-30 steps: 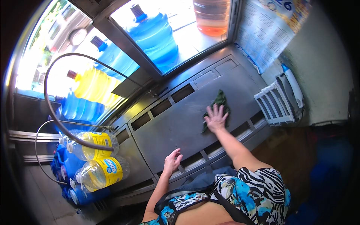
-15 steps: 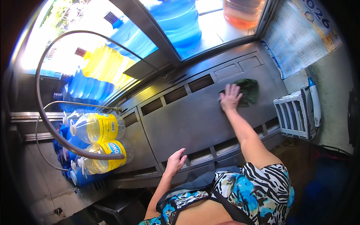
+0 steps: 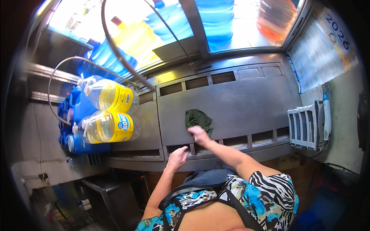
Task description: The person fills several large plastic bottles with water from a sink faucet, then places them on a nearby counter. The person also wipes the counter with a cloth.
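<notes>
A dark green cloth (image 3: pixel 198 118) lies crumpled on the grey metal counter (image 3: pixel 239 104), near its front slots. My right hand (image 3: pixel 199 135) grips the cloth's near edge with curled fingers. Just to the left, my left hand (image 3: pixel 177 158) is held over the counter's front edge. It is empty, its fingers stretched out and the thumb apart.
Clear plastic bottles with yellow labels (image 3: pixel 122 128) and blue jugs (image 3: pixel 81 102) crowd the counter's left end. A dark hose (image 3: pixel 119 57) arches above. Big water bottles (image 3: pixel 216 23) stand behind the window frame. A pale slatted box (image 3: pixel 302 127) hangs on the right wall beside a calendar (image 3: pixel 320 46).
My right hand has drawn the cloth left and toward me, from the counter's far right to its front middle. Its spread fingers have curled. The whole view has shifted.
</notes>
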Available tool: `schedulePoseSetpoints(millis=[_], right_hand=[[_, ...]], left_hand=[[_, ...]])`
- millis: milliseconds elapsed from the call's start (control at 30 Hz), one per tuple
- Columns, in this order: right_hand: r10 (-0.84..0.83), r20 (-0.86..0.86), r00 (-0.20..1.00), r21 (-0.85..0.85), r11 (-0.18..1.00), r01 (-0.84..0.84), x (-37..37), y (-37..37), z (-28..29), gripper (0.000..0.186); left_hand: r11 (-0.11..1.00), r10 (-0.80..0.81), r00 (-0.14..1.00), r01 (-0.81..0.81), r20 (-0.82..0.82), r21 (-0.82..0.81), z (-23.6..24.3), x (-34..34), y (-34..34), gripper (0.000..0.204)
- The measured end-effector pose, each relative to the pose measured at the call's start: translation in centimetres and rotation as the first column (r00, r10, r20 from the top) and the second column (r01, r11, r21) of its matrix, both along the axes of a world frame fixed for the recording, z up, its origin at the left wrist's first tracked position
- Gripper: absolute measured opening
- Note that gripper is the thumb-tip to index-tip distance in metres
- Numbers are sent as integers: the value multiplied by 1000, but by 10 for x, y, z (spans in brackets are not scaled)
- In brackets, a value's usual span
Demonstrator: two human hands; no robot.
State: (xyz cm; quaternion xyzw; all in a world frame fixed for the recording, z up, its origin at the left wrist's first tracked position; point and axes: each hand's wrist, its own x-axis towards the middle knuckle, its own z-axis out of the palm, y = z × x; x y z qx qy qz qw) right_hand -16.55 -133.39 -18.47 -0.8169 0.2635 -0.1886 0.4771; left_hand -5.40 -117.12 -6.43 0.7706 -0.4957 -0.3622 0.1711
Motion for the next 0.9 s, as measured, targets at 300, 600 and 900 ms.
schedulePoseSetpoints(millis=[300, 600, 900], right_hand=[[-121, -165, 979, -392, 919, 47, -124, -149, 134, 41], [-612, -754, 241, -542, 785, 300, -136, -150, -3, 84], [-235, -485, 843, -584, 804, -112, 151, 1, -76, 67]], left_hand=[[1000, 27, 999, -28, 34, 14, 2, 11, 32, 35], [996, 68, 995, -72, -73, -59, -4, 20, 94, 36], [979, 201, 974, -205, -104, -23, -30, 42, 194, 34]])
